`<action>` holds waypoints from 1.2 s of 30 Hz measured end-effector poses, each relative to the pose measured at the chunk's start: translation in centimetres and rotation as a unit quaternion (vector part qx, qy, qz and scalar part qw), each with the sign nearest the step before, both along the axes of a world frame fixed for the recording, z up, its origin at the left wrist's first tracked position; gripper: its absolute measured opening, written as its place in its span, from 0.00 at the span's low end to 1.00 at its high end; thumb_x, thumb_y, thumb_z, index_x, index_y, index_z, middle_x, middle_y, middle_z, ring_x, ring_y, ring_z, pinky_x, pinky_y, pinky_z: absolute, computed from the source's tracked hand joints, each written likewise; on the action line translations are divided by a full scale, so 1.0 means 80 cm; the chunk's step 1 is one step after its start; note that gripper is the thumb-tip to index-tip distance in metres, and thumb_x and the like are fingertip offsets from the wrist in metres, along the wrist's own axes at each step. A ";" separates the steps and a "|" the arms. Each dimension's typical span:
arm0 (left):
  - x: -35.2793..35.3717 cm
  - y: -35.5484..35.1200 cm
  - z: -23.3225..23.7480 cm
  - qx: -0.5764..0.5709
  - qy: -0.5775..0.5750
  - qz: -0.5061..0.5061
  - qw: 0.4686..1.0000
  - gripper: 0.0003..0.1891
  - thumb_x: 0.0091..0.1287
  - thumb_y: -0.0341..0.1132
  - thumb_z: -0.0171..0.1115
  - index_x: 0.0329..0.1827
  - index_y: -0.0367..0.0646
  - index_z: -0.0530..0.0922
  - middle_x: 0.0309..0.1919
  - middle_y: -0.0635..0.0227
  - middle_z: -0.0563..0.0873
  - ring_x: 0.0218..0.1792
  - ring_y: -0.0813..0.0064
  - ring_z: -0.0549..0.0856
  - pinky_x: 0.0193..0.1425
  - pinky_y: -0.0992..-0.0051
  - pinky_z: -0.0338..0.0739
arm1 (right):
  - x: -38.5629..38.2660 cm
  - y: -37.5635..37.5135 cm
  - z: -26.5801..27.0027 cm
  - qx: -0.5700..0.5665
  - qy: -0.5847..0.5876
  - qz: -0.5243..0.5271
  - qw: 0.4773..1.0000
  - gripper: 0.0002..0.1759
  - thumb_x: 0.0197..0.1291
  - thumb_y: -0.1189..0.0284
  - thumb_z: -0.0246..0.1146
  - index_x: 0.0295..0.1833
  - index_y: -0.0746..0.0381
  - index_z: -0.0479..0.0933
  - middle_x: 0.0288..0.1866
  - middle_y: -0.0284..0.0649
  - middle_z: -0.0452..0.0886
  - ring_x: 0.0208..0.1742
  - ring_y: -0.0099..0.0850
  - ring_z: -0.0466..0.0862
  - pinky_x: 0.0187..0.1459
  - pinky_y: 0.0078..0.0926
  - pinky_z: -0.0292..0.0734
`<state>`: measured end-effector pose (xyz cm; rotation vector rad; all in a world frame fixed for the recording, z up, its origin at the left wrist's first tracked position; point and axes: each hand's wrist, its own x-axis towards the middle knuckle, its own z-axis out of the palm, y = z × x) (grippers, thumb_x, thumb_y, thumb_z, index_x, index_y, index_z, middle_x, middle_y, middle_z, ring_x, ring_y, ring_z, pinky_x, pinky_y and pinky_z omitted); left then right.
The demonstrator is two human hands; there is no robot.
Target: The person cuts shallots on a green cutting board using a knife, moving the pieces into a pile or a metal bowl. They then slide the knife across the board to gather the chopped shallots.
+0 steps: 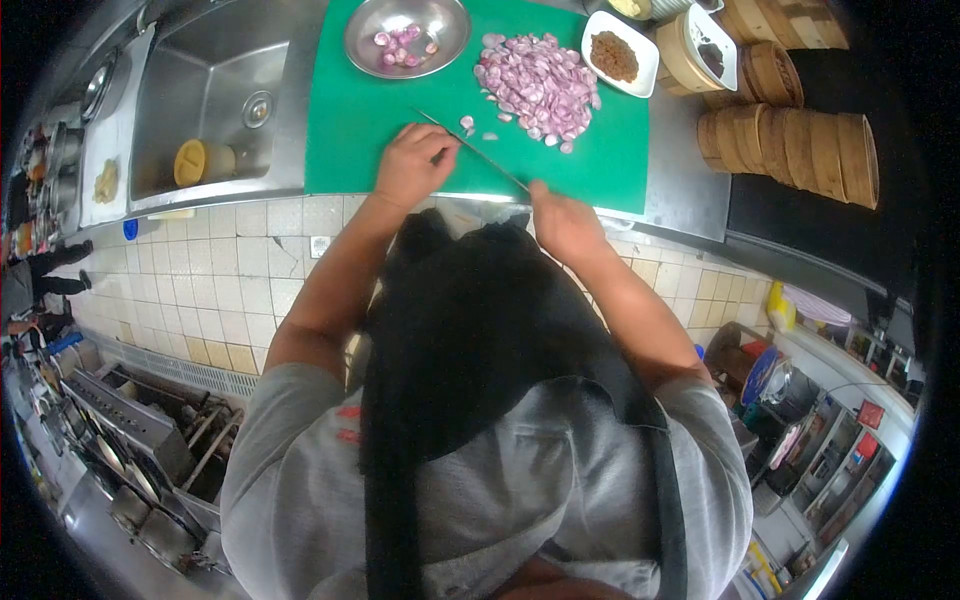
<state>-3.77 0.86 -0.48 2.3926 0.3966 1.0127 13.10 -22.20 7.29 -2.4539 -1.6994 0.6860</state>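
My right hand [566, 222] is closed round the handle of a knife [488, 160], whose blade slants up and left over the green cutting board [350, 130]. My left hand [415, 162] rests on the board just left of the blade, fingers curled and pressed together. Whatever lies under those fingers is hidden. A couple of loose shallot slices [467, 122] lie just beyond the blade. Farther back on the board is a large heap of sliced shallots [540, 88]. To its left stands a metal bowl [362, 52] with several peeled shallots [402, 46] in it.
A white dish [592, 28] of brown seasoning sits at the board's right corner, near bamboo steamers [790, 150]. On the left is a steel sink [210, 80] holding a yellow container [192, 162]. Behind, at lower left, is cooking equipment [130, 430]; another person [45, 280] stands at far left.
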 end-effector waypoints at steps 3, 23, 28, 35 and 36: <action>-0.003 0.003 0.001 -0.002 0.005 -0.001 1.000 0.05 0.62 0.26 0.76 0.38 0.46 0.88 0.41 0.66 0.92 0.43 0.59 0.90 0.49 0.63 0.87 | -0.003 0.004 0.012 0.015 0.004 0.002 1.000 0.15 0.75 0.76 0.49 0.62 0.63 0.73 0.43 0.60 0.90 0.47 0.60 0.91 0.50 0.59 0.85; -0.001 -0.001 -0.009 -0.002 -0.012 0.008 1.000 0.06 0.59 0.26 0.76 0.36 0.46 0.87 0.40 0.66 0.91 0.42 0.59 0.90 0.48 0.62 0.87 | -0.012 0.001 -0.012 0.025 0.003 -0.006 1.000 0.10 0.73 0.78 0.52 0.56 0.65 0.73 0.40 0.59 0.89 0.45 0.59 0.91 0.48 0.58 0.84; -0.002 -0.001 -0.009 -0.001 -0.007 0.011 1.000 0.06 0.59 0.26 0.76 0.36 0.46 0.87 0.39 0.66 0.91 0.42 0.58 0.90 0.48 0.62 0.87 | -0.015 0.008 0.011 0.011 0.015 -0.015 1.000 0.10 0.74 0.78 0.53 0.57 0.65 0.73 0.40 0.59 0.89 0.47 0.58 0.91 0.50 0.58 0.83; -0.004 -0.001 -0.008 -0.010 0.001 0.011 1.000 0.06 0.60 0.26 0.76 0.36 0.46 0.87 0.39 0.66 0.91 0.42 0.58 0.90 0.48 0.62 0.88 | -0.014 0.006 0.000 0.012 0.001 -0.001 1.000 0.10 0.74 0.77 0.53 0.57 0.65 0.73 0.41 0.60 0.89 0.47 0.58 0.91 0.50 0.58 0.83; -0.001 -0.002 -0.010 -0.009 -0.002 0.010 1.000 0.06 0.59 0.26 0.76 0.36 0.46 0.87 0.39 0.66 0.91 0.42 0.58 0.90 0.48 0.62 0.88 | -0.015 0.007 -0.002 0.003 0.006 -0.009 1.000 0.10 0.74 0.77 0.53 0.57 0.65 0.73 0.41 0.59 0.89 0.47 0.58 0.91 0.50 0.58 0.83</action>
